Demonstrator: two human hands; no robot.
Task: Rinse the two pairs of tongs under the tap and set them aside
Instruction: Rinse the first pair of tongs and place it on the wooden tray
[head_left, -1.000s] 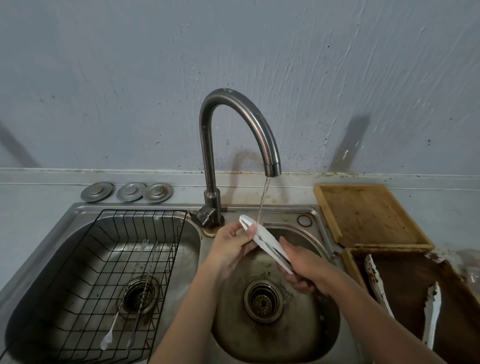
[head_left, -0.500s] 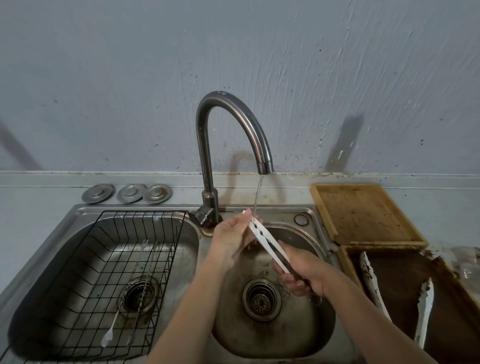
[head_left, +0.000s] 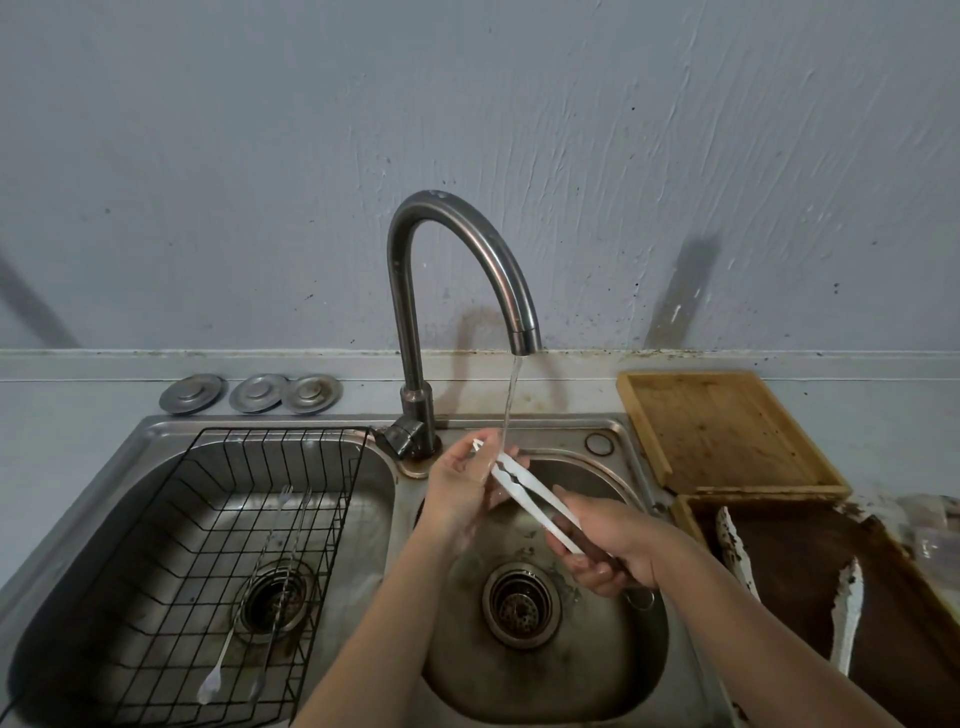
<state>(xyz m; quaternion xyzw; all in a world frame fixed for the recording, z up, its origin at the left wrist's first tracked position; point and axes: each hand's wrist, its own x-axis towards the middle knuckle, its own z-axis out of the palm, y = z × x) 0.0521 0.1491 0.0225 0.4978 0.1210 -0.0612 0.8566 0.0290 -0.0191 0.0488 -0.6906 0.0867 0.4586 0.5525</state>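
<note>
Right hand (head_left: 613, 545) gripping white tongs (head_left: 524, 493), left hand (head_left: 462, 488) cupping tips, tap (head_left: 457, 291) running, dirty tongs (head_left: 847, 618) beside.

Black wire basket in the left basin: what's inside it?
Inside the wire basket, slim metal tongs lie lengthwise over the drain. The basket's near-right corner is hidden behind the left forearm.

kitchen | double steel sink (head_left: 156, 431) | tap (head_left: 447, 249) | wire rack (head_left: 218, 545)
</note>
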